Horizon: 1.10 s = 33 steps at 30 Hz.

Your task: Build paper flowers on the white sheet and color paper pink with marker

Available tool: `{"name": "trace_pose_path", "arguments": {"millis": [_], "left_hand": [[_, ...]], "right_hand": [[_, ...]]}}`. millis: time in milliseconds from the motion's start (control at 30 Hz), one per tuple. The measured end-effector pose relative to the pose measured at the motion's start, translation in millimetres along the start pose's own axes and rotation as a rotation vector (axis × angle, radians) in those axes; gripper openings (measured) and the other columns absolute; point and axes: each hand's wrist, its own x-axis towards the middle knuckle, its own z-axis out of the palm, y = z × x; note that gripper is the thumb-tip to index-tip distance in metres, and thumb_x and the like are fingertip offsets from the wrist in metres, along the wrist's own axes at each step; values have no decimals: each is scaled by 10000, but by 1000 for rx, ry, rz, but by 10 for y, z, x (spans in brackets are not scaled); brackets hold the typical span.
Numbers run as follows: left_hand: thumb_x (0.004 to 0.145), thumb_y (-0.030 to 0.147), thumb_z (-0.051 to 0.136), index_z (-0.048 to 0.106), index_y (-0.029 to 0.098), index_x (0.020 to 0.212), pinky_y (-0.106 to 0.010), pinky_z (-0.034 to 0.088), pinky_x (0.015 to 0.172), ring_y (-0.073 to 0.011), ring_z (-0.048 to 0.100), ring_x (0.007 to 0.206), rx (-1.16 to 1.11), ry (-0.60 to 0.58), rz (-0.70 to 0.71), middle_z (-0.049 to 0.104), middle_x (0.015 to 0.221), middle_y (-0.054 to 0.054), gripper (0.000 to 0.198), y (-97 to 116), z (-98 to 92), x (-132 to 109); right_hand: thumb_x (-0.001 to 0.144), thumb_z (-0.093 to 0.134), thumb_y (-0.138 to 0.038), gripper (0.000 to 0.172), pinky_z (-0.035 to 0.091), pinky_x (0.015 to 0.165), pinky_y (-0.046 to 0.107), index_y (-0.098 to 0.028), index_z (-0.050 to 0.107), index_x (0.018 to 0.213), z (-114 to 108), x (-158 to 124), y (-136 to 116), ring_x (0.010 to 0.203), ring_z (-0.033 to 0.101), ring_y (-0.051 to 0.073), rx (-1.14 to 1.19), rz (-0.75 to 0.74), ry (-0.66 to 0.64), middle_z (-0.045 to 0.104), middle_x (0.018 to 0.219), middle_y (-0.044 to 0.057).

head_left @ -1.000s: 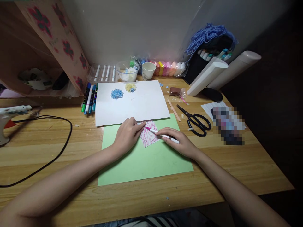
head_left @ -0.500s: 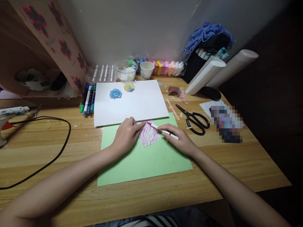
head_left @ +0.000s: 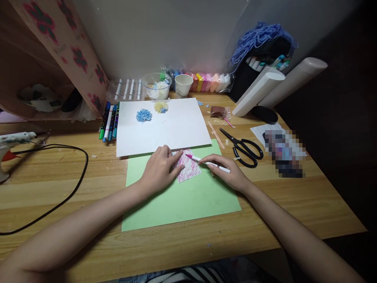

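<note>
My right hand point(head_left: 228, 169) is closed around a white marker point(head_left: 210, 163) with a pink tip, which points at a small piece of paper point(head_left: 190, 171) covered in pink strokes. Thumb and forefinger apart, my left hand point(head_left: 161, 167) lies flat and presses the left side of that piece. Both rest over a light green sheet point(head_left: 176, 208). Just beyond lies a white sheet point(head_left: 165, 135) bearing a blue crumbled cluster point(head_left: 144, 115) and a yellow one point(head_left: 161, 107) with some blue at its edge.
Black-handled scissors point(head_left: 244, 146) and a wooden stick point(head_left: 216, 135) lie to the right. Several markers point(head_left: 109, 122) sit left of the white sheet. Behind stand a clear bowl point(head_left: 156, 87) and a paper cup point(head_left: 183, 85). A glue gun point(head_left: 14, 141) with a black cord is far left.
My right hand and the marker have shifted slightly right and down across the paper piece. My left thumb has spread away from the forefinger onto the piece.
</note>
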Motion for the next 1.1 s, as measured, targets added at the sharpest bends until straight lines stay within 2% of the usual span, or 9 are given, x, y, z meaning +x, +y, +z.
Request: {"name": "trace_pose_path", "arguments": {"millis": [167,267,467,633,800,867,1000,1100], "left_hand": [[903,421,498,556,221,1283,-334,388,692,-220,451,830,18,-14,-4,485,903,-79,434,5,-14,9],[905,419,493,556,222,1283,-334,389,691,-221,450,830,23,-14,-8,486,907,-82,431,9,-16,9],[918,437,459,569,216,1268,-332,387,683,-218,447,816,21,-2,8,483,890,-83,428,5,-7,4],[909,428,480,563,220,1275,-333,393,693,-218,452,829,25,-6,1,480,897,-80,428,4,-8,11],[910,430,472,554,217,1286,-337,395,694,-220,449,830,21,-16,-6,480,903,-82,440,11,-14,14],[907,466,458,552,210,1287,-342,396,694,-224,447,830,15,-19,-3,477,901,-83,468,18,-22,10],[871,564,455,548,195,1288,-353,399,691,-230,442,823,7,-23,6,471,902,-86,565,26,-35,2],[851,565,486,539,185,1294,-354,399,693,-231,440,825,14,-25,17,469,907,-88,586,25,-32,2]], "right_hand": [[911,508,-334,241,464,654,269,-211,657,1056,-6,13,20,698,581,138,21,42,62,666,1018,57],[908,514,-330,235,458,628,257,-212,656,1053,-22,3,25,663,565,124,52,32,95,670,1004,51],[903,522,-317,234,462,693,273,-198,693,1009,-69,-27,15,764,619,161,-8,-41,-101,702,953,64],[912,504,-322,241,462,705,282,-197,681,1018,-66,-11,29,785,623,167,-15,-13,-2,699,981,67],[907,515,-314,223,454,650,265,-202,671,1019,-75,-14,48,688,590,135,15,7,52,697,973,58],[902,519,-314,219,456,635,261,-197,675,1003,-86,-25,34,679,590,136,29,-10,29,700,946,58],[894,531,-304,214,471,686,262,-187,697,960,-104,-38,-5,773,629,161,8,-48,-103,705,909,63],[899,523,-297,216,473,710,262,-187,692,979,-114,-40,0,827,637,172,-8,-49,-85,704,925,65]]}}
